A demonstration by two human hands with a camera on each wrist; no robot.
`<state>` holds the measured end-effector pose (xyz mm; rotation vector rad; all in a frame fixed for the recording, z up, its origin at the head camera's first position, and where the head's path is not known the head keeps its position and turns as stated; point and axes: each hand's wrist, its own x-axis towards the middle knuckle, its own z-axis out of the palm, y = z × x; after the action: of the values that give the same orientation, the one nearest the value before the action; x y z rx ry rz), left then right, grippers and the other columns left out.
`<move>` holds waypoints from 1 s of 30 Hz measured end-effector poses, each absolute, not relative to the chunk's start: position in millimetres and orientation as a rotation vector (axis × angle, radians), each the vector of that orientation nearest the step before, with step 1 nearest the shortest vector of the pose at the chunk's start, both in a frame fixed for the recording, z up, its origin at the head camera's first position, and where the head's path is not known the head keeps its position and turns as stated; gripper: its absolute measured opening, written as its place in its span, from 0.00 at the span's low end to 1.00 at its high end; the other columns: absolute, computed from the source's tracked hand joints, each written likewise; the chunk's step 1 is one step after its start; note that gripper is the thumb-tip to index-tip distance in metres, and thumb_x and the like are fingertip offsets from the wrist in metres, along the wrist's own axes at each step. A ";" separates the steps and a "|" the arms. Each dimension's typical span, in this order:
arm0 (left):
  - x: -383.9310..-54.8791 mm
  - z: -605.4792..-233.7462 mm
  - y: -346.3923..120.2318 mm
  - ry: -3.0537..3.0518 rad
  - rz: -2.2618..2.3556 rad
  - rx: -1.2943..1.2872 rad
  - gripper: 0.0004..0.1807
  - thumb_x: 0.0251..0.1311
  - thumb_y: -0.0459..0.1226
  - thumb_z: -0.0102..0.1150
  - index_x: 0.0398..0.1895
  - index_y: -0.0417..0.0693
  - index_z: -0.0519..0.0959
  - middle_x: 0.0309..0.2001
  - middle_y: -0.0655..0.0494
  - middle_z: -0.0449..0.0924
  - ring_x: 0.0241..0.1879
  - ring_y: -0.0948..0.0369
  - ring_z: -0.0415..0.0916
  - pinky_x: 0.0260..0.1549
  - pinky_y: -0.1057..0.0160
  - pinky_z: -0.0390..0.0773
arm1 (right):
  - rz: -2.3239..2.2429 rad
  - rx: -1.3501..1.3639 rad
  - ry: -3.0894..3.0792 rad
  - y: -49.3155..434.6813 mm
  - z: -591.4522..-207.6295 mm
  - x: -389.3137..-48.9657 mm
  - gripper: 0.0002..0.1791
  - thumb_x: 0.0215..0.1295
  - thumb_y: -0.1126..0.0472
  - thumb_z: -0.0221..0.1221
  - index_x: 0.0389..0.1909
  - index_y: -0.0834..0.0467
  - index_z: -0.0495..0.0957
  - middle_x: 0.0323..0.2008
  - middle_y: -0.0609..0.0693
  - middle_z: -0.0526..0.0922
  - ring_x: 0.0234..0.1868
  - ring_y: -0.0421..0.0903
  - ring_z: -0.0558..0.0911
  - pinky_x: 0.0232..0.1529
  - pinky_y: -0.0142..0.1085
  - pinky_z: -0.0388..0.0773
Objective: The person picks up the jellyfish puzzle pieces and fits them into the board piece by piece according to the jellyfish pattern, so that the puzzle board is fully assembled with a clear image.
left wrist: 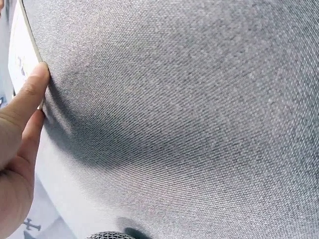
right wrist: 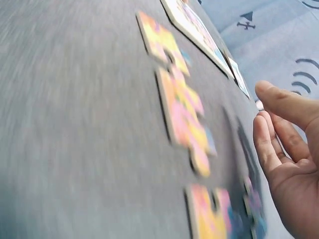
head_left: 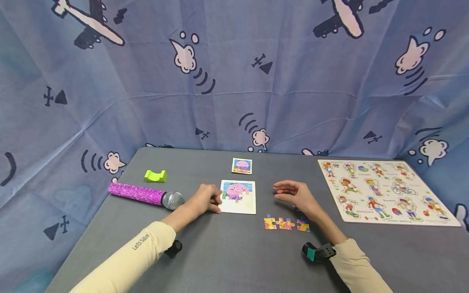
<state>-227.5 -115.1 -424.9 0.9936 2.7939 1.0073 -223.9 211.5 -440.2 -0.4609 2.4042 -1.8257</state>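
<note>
A white puzzle board with a partly filled pink jellyfish picture lies flat on the table. My left hand holds it by the left edge, thumb near the lower corner; in the left wrist view the thumb and a finger touch that edge. My right hand is to the right of the board with loosely bent fingers and nothing visible in it. Below it lie yellow-pink puzzle pieces in a row. Another piece is seen in the right wrist view, mostly hidden by the hand in the head view.
Behind the board lies a small jellyfish picture card. To the left are a glittery purple microphone and a lime-green curved block. A large board of sports figures lies at right. A patterned blue curtain hangs behind the grey table.
</note>
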 end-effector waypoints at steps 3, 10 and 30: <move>-227.8 -424.8 -114.7 2.795 1.009 1.000 0.14 0.32 0.31 0.79 0.20 0.38 0.81 0.32 0.46 0.81 0.46 0.47 0.80 0.33 0.71 0.77 | -1.796 -0.477 2.452 226.3 -438.2 -219.7 0.20 0.58 0.69 0.64 0.50 0.73 0.75 0.46 0.69 0.80 0.41 0.39 0.83 0.41 0.27 0.78; -228.0 -423.6 -114.4 2.811 1.004 1.005 0.14 0.30 0.31 0.80 0.20 0.38 0.80 0.31 0.46 0.81 0.45 0.47 0.81 0.32 0.71 0.77 | -1.652 -0.448 2.574 258.5 -434.3 -209.9 0.20 0.59 0.67 0.64 0.51 0.71 0.76 0.47 0.66 0.81 0.45 0.44 0.82 0.42 0.27 0.77; -225.3 -420.2 -113.5 2.805 0.983 0.999 0.14 0.31 0.30 0.79 0.19 0.37 0.80 0.33 0.45 0.81 0.44 0.47 0.80 0.33 0.70 0.77 | -1.450 -0.578 2.659 293.6 -436.8 -202.0 0.18 0.55 0.69 0.66 0.46 0.72 0.78 0.41 0.64 0.83 0.36 0.36 0.82 0.34 0.28 0.79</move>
<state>-225.3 -113.5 -420.2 0.9987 2.8047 0.9828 -202.0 293.6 -436.8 -0.5781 2.6593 -1.4497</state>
